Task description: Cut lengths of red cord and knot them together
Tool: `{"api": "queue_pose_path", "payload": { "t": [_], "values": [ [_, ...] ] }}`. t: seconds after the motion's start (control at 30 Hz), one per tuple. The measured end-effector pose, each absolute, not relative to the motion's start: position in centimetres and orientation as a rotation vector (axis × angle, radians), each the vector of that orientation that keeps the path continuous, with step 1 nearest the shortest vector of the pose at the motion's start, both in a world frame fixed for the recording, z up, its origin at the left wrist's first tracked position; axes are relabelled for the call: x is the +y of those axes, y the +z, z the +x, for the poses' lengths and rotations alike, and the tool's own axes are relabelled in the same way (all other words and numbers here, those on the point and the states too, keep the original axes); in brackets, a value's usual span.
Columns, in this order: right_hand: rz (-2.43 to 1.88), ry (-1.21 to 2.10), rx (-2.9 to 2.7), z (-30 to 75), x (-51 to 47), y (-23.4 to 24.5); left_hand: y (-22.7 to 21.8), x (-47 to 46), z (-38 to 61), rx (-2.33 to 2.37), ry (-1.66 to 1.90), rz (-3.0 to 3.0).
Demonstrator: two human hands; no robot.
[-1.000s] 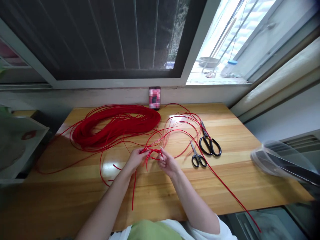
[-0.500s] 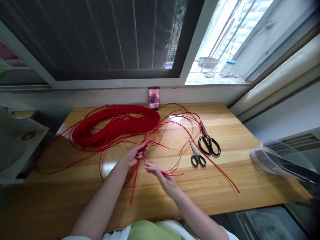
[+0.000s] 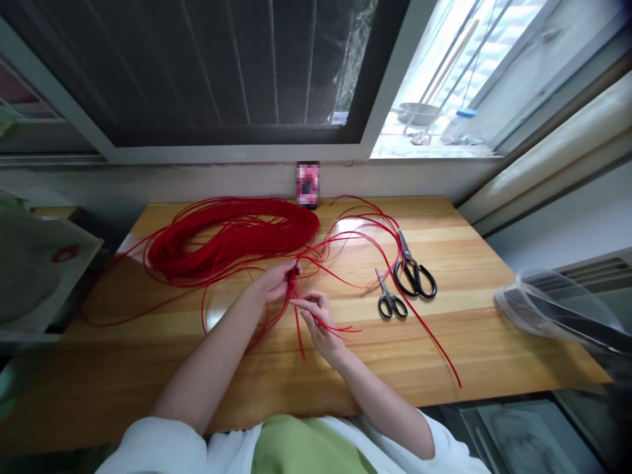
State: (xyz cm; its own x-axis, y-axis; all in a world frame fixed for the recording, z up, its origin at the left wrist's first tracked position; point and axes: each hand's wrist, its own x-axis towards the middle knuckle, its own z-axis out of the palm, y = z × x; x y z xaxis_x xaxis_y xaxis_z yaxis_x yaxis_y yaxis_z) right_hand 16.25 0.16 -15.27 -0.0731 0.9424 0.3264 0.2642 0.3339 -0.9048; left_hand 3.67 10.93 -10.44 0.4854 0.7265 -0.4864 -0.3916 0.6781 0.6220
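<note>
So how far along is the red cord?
Early, it looks. Done: loose red strands lie pulled out of the thick red coil across the wooden table. In hand: the left hand pinches a bunch of strands; the right hand touches more beside it. Left: most cord remains heaped in the coil; the larger scissors and smaller scissors lie apart, unused.

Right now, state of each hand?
Left hand: closed, holding red cord strands.
Right hand: partly open, by the strands; cannot tell if gripping.
</note>
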Motion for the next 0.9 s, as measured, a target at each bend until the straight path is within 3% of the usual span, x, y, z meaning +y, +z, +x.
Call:
{"api": "queue_pose_path", "payload": {
  "t": [0.33, 0.53, 0.7, 0.9],
  "values": [
    [-1.101, 0.411, -1.964, 16.8, 1.5, -18.0, -9.3, 11.2, 4.4, 0.702, 0.649, 0.42],
    [-1.169, 0.972, -1.349, 17.3, 2.6, -18.2, -8.3, 9.6, 3.8, 0.745, 0.642, 0.801],
    [-0.83, 1.589, -0.803, 16.7, 4.1, -15.3, -7.3, 8.4, 3.8, 0.847, 0.62, 1.0],
    [-0.668, 1.765, -0.583, 16.1, 5.7, -12.1, -8.3, 8.1, 3.5, 1.023, 0.615, 1.17]
  ]
}}
